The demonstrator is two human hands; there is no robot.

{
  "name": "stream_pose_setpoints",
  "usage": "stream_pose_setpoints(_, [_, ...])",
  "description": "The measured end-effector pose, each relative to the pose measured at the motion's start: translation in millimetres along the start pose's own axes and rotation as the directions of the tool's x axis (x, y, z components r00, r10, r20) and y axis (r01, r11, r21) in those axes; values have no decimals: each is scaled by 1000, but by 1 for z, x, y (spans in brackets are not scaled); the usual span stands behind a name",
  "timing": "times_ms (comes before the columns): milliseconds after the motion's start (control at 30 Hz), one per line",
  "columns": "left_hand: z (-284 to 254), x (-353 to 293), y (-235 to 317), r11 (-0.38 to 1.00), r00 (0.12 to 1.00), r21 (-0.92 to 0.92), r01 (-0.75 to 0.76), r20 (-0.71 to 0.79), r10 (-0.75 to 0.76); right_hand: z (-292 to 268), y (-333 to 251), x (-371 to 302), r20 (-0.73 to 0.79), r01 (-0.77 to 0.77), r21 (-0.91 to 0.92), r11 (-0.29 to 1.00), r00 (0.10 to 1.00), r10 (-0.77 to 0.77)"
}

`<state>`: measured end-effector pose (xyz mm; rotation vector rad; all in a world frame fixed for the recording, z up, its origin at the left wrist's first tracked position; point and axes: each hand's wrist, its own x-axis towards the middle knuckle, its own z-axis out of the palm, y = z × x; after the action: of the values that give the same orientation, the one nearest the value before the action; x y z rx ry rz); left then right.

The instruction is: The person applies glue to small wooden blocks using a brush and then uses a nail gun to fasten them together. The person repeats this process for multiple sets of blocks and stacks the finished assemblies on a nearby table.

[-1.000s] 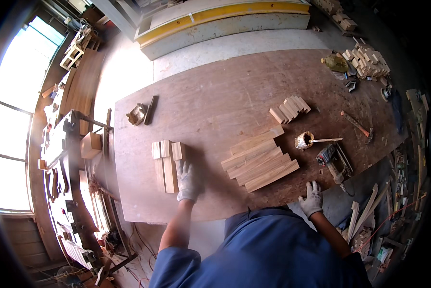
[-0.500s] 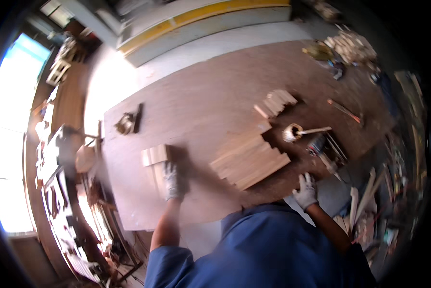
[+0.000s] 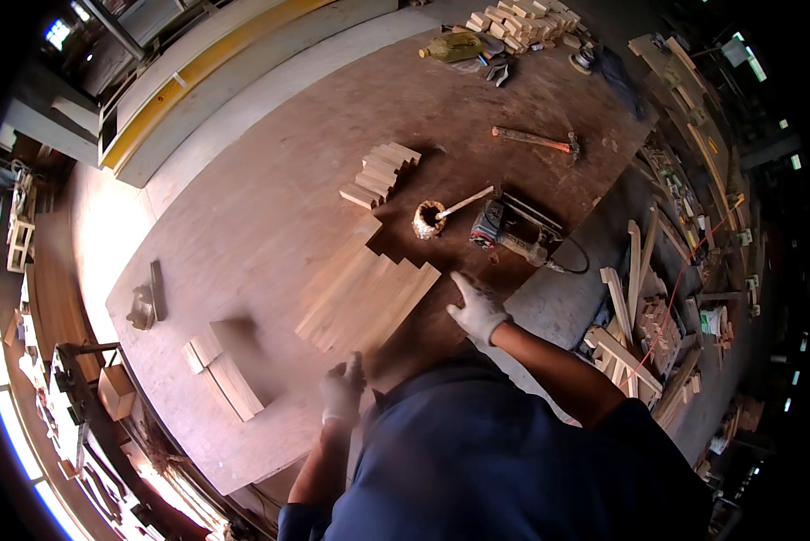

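A panel of wooden strips, its ends stepped, lies on the brown table before me. Beside its right end is my right hand in a pale glove, fingers apart and nothing in them. My left hand, also gloved, hovers just off the panel's near left corner, slightly blurred, its fingers loosely apart and empty. A smaller stack of wooden strips sits beyond the panel. To the left rest some wood pieces, one laid across the end of the others.
A crusted pot with a stick in it stands near a corded power tool. Farther off are a hammer, a yellowish bottle and piled wood blocks. Scrap wood lies right of the table; a dark tool sits far left.
My left hand has left the wood pieces on the left and come across toward the panel. My right hand has risen toward the panel's right end. The view has turned to the right.
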<state>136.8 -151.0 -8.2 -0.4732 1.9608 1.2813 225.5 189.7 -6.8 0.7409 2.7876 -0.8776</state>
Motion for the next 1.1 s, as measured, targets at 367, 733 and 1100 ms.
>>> stream_pose_setpoints(367, [2, -7, 7, 980, 983, 133, -151, 129, 134, -17, -42, 22, 43, -123, 375, 919, 992, 115])
stream_pose_setpoints(733, [-21, -10, 126, 609, 803, 689, -392, -66, 592, -18, -57, 11, -95, -117, 608, 785, 971, 219])
stream_pose_setpoints(1100, [-21, 89, 156, 498, 720, 758, -421, -55, 692, -1, -48, 22, 24, -179, 470, 864, 981, 190])
